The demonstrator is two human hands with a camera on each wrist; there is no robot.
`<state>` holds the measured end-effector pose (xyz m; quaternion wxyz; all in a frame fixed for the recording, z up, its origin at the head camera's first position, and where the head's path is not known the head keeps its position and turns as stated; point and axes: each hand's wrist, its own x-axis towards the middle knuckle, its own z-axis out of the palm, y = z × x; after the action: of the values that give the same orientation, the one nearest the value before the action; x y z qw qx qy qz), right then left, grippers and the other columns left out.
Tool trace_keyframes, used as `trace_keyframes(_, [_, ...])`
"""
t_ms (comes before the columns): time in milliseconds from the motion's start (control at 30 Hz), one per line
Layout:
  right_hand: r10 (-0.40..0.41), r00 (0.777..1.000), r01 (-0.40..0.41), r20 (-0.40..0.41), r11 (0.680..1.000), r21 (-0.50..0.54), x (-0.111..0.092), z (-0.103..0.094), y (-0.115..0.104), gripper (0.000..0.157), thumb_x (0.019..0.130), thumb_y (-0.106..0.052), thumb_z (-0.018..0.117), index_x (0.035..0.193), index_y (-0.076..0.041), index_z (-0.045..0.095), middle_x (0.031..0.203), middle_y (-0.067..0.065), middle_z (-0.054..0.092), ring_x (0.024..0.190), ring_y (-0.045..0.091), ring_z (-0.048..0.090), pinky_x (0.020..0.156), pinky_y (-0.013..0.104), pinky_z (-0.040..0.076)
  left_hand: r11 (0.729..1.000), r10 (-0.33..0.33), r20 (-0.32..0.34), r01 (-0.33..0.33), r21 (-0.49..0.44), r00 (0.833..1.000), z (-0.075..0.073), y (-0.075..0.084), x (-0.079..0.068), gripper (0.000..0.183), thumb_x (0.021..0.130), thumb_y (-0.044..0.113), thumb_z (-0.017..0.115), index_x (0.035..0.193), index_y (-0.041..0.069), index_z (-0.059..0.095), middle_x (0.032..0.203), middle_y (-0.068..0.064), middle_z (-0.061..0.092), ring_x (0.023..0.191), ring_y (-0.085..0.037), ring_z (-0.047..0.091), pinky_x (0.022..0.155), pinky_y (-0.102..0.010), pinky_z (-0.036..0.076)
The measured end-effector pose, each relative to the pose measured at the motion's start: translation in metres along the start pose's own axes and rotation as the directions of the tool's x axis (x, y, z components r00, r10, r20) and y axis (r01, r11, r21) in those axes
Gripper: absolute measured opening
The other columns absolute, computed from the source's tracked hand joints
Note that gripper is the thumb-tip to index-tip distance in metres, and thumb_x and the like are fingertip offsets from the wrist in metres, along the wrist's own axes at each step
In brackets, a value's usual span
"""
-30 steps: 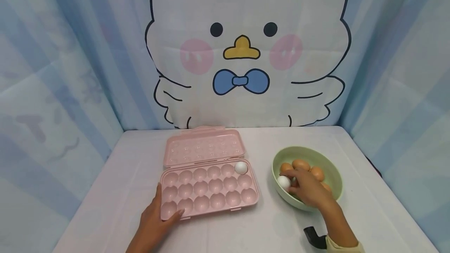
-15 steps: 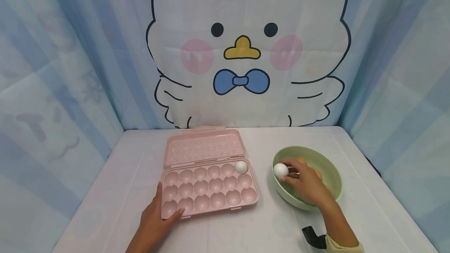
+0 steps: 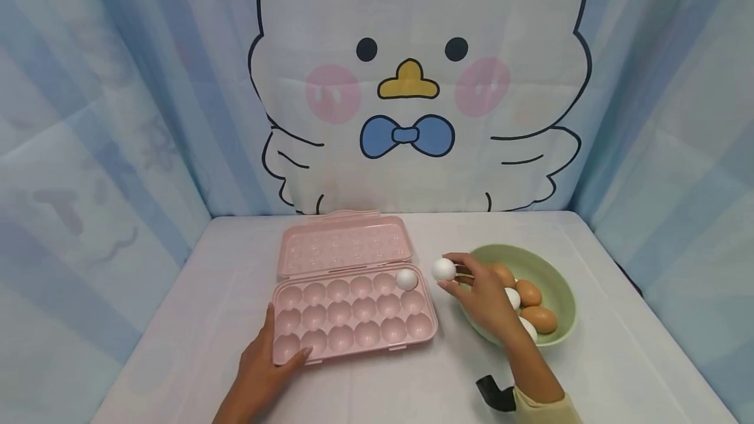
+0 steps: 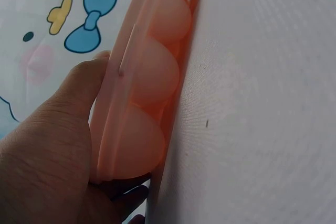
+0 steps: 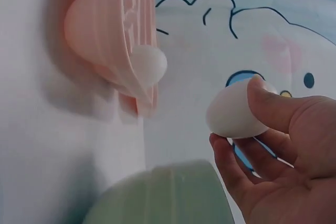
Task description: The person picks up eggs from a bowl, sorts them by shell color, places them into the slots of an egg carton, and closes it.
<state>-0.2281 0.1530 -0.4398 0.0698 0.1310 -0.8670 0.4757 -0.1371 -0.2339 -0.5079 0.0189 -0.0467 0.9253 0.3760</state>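
Pinching a white oval egg point(image 3: 444, 269) between thumb and fingers, the right hand point(image 3: 487, 296) is hovering — the left hand point(image 3: 262, 366) is gripping a pink plastic egg tray point(image 3: 364, 309), seemingly steadying it.

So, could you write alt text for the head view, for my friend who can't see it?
A right hand holds a white egg between an open pink egg tray and a green bowl of brown and white eggs. The left hand grips the tray's near left corner; another white egg sits in the tray's back right cup.
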Motion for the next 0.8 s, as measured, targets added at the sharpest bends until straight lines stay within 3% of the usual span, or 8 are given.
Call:
trace_keyframes(233, [-0.125,0.992,0.12,0.036,0.987,0.105,0.017,0.037,-0.003,0.052,0.09,-0.003,0.08,0.138,-0.002,0.061,0.124,0.017,0.068,0.113,0.038,0.067,0.097,0.046,0.054,1.0,0.011,-0.016,-0.011,-0.008,1.0,0.001,-0.002,0.0,0.121,0.09,0.062,0.072,0.165,0.002,-0.002,0.168,-0.025,0.017,0.149,-0.046,0.026,0.117,-0.058,0.025])
trace_keyframes(467, [-0.155,0.982,0.134,0.111,0.975,0.18,0.036,0.067,0.008,0.048,0.088,-0.012,0.085,0.132,-0.005,0.068,0.126,0.006,0.071,0.126,0.028,0.061,0.112,0.053,0.04,1.0,0.018,-0.026,-0.018,-0.014,1.0,0.003,-0.003,0.001,0.12,0.089,0.061,0.072,0.165,0.002,0.001,0.167,-0.024,0.018,0.149,-0.046,0.028,0.116,-0.059,0.026])
trace_keyframes(600, [-0.154,0.979,0.125,0.136,0.971,0.203,0.041,0.08,0.014,0.044,0.088,-0.009,0.084,0.13,-0.004,0.069,0.124,0.008,0.072,0.12,0.028,0.063,0.106,0.053,0.045,1.0,0.01,-0.018,-0.011,-0.024,1.0,0.005,-0.003,0.003,0.121,0.089,0.063,0.072,0.165,0.002,0.001,0.168,-0.024,0.019,0.149,-0.045,0.028,0.117,-0.058,0.025])
trace_keyframes(800, [-0.145,0.98,0.125,0.14,0.982,0.144,0.044,0.091,0.016,0.041,0.086,-0.007,0.086,0.125,-0.01,0.072,0.118,0.005,0.073,0.109,0.025,0.066,0.096,0.048,0.051,0.999,0.022,-0.033,-0.023,-0.026,0.999,0.002,-0.003,0.002,0.12,0.089,0.061,0.073,0.165,0.0,0.003,0.167,-0.024,0.02,0.149,-0.045,0.029,0.117,-0.058,0.026])
